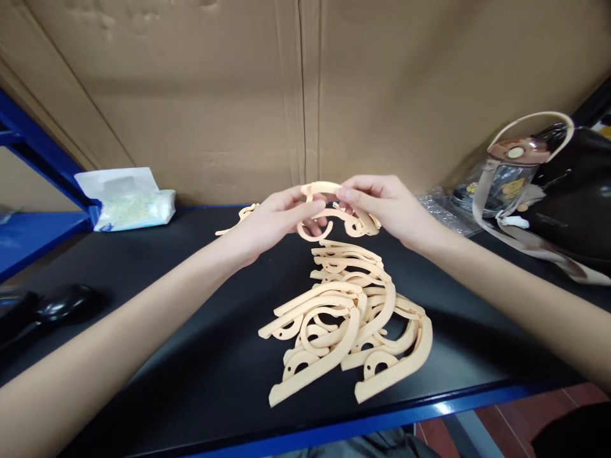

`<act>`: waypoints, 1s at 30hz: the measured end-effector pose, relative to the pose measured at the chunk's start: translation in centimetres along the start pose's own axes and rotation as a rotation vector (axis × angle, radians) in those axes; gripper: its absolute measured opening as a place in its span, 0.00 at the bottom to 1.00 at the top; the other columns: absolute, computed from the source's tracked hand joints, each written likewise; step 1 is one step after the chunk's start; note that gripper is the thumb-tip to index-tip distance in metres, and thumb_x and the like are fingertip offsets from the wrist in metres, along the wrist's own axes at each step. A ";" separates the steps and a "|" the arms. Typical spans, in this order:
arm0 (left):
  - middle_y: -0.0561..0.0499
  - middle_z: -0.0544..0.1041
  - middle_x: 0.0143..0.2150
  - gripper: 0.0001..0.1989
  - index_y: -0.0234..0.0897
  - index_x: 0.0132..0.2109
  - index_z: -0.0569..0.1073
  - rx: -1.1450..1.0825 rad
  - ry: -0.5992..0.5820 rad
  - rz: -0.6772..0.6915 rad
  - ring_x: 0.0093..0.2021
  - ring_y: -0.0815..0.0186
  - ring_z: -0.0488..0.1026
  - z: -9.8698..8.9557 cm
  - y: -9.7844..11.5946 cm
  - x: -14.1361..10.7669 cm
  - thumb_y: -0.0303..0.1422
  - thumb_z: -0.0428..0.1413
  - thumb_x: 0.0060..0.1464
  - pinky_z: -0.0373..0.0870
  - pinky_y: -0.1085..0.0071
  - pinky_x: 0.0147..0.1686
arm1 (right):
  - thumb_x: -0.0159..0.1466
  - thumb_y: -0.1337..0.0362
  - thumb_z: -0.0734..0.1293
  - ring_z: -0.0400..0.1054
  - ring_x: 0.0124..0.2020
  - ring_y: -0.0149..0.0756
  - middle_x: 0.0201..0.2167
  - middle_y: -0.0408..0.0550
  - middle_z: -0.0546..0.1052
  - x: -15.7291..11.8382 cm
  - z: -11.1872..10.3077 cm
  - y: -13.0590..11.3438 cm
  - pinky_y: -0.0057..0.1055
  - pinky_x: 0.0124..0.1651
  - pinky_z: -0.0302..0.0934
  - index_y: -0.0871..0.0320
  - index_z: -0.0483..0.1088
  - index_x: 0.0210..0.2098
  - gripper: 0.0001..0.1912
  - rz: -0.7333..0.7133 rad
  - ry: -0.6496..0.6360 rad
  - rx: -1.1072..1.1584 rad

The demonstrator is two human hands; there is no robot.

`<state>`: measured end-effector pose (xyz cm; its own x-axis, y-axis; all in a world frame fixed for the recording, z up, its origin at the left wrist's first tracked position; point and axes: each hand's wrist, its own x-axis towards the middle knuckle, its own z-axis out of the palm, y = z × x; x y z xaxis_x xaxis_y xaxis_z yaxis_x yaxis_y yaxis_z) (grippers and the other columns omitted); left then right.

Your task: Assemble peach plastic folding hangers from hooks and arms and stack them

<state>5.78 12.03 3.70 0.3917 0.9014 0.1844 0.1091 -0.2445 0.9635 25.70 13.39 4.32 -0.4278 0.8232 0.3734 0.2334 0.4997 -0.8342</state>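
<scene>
My left hand (286,216) and my right hand (377,200) both grip one cream-coloured curved plastic piece (321,188), raised over the far middle of the black table. A curled hook hangs below it near my left fingertips. Beneath my hands, a pile of similar cream pieces (344,312), curved arms with hooks and small half-round parts, spreads toward the table's front edge. More cream pieces (356,224) lie just behind and under my right hand. Another piece (241,219) rests past my left wrist, partly hidden by it.
A tissue pack (136,207) is at the back left, with a shiny black object (62,305) nearer. At the right stand a clear bottle (513,175) with a strap and a black bag (582,197). A cardboard wall (214,95) closes the back; a blue rim (334,429) edges the front.
</scene>
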 end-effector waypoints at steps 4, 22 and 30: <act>0.54 0.65 0.25 0.11 0.30 0.34 0.72 0.102 0.092 -0.046 0.22 0.75 0.59 0.3 1.2 -0.8 0.33 0.50 0.62 0.60 0.79 0.19 | 0.67 0.59 0.62 0.63 0.26 0.28 0.28 0.45 0.73 0.3 -1.3 -0.5 0.27 0.29 0.52 0.61 0.72 0.43 0.13 -0.235 0.114 -0.533; 0.58 0.58 0.20 0.12 0.33 0.31 0.67 0.225 0.190 -0.235 0.17 0.76 0.52 3.8 -0.8 0.8 0.28 0.45 0.63 0.47 0.78 0.17 | 0.60 0.77 0.60 0.64 0.25 0.33 0.32 0.51 0.75 1.9 -1.3 1.7 0.30 0.25 0.40 0.64 0.67 0.40 0.10 -0.328 -0.367 -1.307; 0.49 0.76 0.32 0.12 0.35 0.33 0.76 0.412 0.407 -0.158 0.30 0.68 0.68 1.2 -3.4 5.6 0.36 0.51 0.58 0.58 0.73 0.27 | 0.66 0.69 0.56 0.61 0.19 0.29 0.23 0.47 0.73 3.6 -4.7 3.4 0.28 0.25 0.53 0.61 0.70 0.33 0.13 0.237 -0.140 -0.504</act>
<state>8.67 17.45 1.26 -0.0309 0.9827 0.1827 0.5150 -0.1410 0.8455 29.09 19.30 4.75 -0.4163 0.9021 0.1137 0.7097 0.4005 -0.5796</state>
